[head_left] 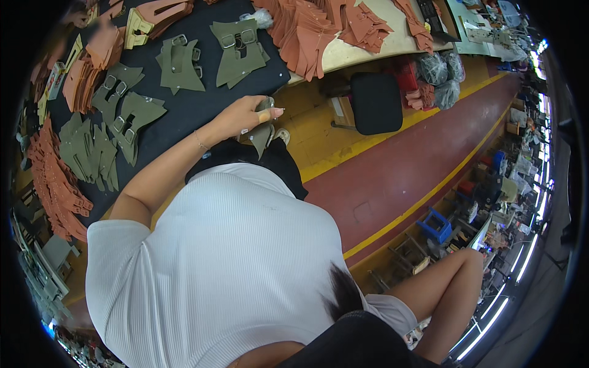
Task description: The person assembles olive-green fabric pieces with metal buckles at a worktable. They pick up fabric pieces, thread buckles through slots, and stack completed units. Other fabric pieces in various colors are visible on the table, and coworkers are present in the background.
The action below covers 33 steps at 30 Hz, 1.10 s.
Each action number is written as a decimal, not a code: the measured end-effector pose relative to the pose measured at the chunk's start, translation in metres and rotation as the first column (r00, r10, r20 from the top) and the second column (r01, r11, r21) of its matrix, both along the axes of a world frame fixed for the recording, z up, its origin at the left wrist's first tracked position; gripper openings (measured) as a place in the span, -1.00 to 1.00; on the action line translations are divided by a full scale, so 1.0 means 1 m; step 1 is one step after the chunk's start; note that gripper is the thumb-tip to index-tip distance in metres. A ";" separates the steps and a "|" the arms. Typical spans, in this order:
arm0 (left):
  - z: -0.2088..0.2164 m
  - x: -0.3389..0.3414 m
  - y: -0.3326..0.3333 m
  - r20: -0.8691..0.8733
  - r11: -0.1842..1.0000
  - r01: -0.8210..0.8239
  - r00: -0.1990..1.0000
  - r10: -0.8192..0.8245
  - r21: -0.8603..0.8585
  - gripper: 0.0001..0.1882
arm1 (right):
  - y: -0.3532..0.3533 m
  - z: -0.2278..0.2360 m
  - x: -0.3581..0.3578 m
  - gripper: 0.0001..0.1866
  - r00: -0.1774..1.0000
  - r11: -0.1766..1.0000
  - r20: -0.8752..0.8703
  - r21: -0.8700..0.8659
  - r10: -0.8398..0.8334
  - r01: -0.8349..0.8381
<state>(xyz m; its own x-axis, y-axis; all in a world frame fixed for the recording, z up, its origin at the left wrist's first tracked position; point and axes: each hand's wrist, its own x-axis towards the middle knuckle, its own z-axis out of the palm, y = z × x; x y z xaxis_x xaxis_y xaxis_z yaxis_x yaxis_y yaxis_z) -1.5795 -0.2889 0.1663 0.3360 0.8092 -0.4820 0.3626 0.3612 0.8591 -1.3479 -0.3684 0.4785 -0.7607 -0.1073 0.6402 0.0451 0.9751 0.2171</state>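
My left hand (245, 115) is at the near right corner of the dark-covered table (202, 98). Its fingers are closed round an olive-green shoe upper piece (262, 138), whose pointed end hangs below the hand. Part of that piece is hidden by my fingers. More green pieces with metal buckles (236, 52) lie in pairs beyond the hand, and others (132, 122) lie to its left. My right arm (451, 288) is bent out to the side at the lower right; its hand is out of the picture.
Stacks of rust-brown pieces (307, 30) cover part of a pale table at the back. Another brown pile (52, 178) lies at the far left. A black chair (376, 103) stands beside plastic bags (446, 76). A blue stool (435, 225) is across the red walkway (392, 184).
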 end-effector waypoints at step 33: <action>0.029 0.199 0.068 -0.115 0.997 0.031 0.993 -0.022 0.077 -0.38 | 0.052 0.005 0.177 -0.59 0.998 0.996 -0.058 0.087 0.035 -0.030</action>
<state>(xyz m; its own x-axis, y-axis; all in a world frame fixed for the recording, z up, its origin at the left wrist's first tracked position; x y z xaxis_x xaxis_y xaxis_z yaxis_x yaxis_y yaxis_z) -1.3803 -0.2210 0.1957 0.3044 0.8376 -0.4537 0.4679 0.2834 0.8371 -1.1713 -0.3165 0.4834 -0.7170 -0.1883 0.6711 0.0285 0.9541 0.2981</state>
